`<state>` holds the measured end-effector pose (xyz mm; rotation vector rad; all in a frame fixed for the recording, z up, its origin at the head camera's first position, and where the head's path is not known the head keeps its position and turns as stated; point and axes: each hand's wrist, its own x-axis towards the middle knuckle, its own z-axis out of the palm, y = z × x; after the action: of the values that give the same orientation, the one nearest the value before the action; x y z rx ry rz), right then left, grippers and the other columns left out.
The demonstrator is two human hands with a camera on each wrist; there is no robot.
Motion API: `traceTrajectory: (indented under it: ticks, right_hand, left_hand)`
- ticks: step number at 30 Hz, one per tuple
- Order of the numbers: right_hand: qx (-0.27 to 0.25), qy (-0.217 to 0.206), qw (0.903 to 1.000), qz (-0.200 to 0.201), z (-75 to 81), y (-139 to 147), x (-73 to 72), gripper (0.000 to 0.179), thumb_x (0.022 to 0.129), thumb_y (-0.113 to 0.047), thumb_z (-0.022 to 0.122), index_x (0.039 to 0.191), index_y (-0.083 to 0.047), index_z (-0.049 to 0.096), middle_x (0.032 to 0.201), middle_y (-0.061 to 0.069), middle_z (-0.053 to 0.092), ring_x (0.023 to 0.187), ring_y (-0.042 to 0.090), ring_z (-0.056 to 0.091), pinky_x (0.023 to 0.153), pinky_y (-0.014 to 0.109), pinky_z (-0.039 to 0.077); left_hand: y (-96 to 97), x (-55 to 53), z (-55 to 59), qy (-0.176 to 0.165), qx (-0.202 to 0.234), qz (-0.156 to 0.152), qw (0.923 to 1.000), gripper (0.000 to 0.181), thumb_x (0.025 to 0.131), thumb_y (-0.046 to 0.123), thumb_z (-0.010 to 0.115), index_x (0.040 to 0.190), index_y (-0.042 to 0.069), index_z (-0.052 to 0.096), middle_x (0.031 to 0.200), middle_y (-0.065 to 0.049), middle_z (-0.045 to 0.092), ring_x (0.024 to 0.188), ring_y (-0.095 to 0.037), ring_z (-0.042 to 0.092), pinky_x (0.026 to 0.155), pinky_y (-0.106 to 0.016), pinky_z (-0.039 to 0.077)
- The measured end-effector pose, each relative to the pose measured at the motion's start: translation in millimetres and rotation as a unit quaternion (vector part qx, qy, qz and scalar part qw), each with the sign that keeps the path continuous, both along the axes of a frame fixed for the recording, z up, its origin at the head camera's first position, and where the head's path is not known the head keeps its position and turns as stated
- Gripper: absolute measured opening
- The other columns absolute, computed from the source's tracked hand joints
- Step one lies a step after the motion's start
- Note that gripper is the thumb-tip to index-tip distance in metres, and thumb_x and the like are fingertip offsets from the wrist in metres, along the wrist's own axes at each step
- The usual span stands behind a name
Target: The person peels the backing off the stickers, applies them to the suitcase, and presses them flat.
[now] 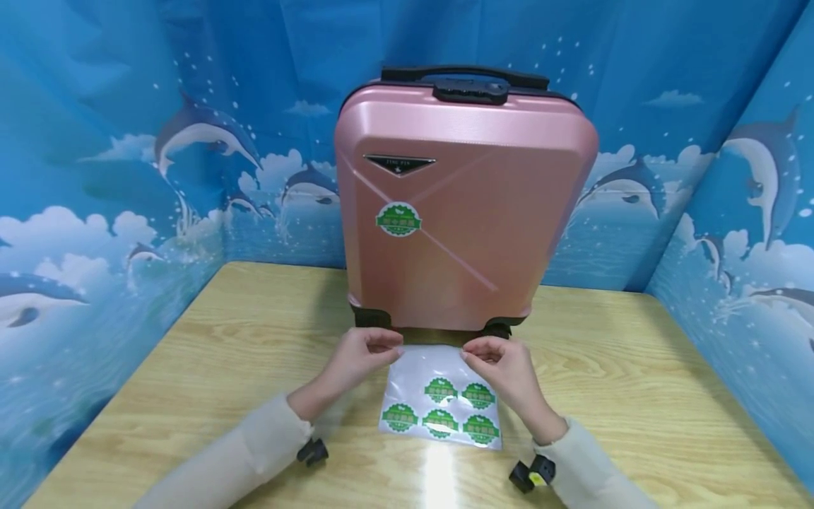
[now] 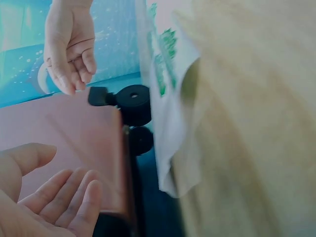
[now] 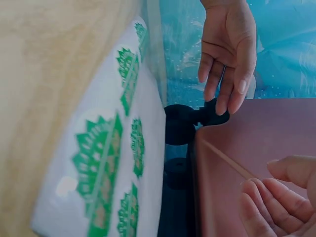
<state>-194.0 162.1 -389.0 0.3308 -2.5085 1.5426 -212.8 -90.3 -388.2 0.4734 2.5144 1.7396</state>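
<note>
A white sheet [image 1: 407, 378] of round green stickers [image 1: 440, 423] lies on the table, its edge curling up in the left wrist view. My left hand [image 1: 365, 358] hovers by the sheet's far left corner, thumb and fingers loosely bent. Over the far right corner is my right hand [image 1: 505, 367] in a similar pose. Both wrist views show a gap between thumb and fingers, with nothing held. Behind the hands a pink suitcase [image 1: 470, 219] stands upright. One green sticker [image 1: 398, 219] is on its front, below a dark triangular badge [image 1: 400, 165].
The suitcase rests on black wheels [image 1: 498, 329] near the middle of the wood-grain table [image 1: 636, 382]. Its black top handle [image 1: 464, 71] points up. Blue curtains [image 1: 286, 106] printed with dolphins enclose the back and sides.
</note>
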Motion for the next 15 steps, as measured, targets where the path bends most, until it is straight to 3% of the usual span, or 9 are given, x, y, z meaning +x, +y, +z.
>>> traceTrajectory:
  ticks: [9,15]
  right_hand:
    - [0.009,-0.046,0.9985,0.028,-14.8,-3.8,1.0,0.015,0.081,-0.007,0.073,0.093,0.002,0.07,0.085,0.008,0.071,0.073,0.011,0.065,0.066,0.02,0.053]
    - [0.04,-0.047,0.9976,0.031,-20.4,-5.8,1.5,0.013,0.079,-0.004,0.073,0.091,0.001,0.071,0.083,0.007,0.071,0.07,0.011,0.063,0.064,0.021,0.052]
  left_hand:
    - [-0.2,-1.4,-15.6,-0.061,-0.015,0.002,0.998,0.03,0.083,0.01,0.07,0.109,-0.005,0.066,0.106,-0.018,0.067,0.086,-0.019,0.065,0.073,-0.027,0.055]
    - [-1.2,-2.7,-20.0,-0.056,-0.019,-0.002,0.9982,0.033,0.083,0.009,0.07,0.11,-0.008,0.064,0.108,-0.022,0.066,0.088,-0.024,0.066,0.076,-0.029,0.055]
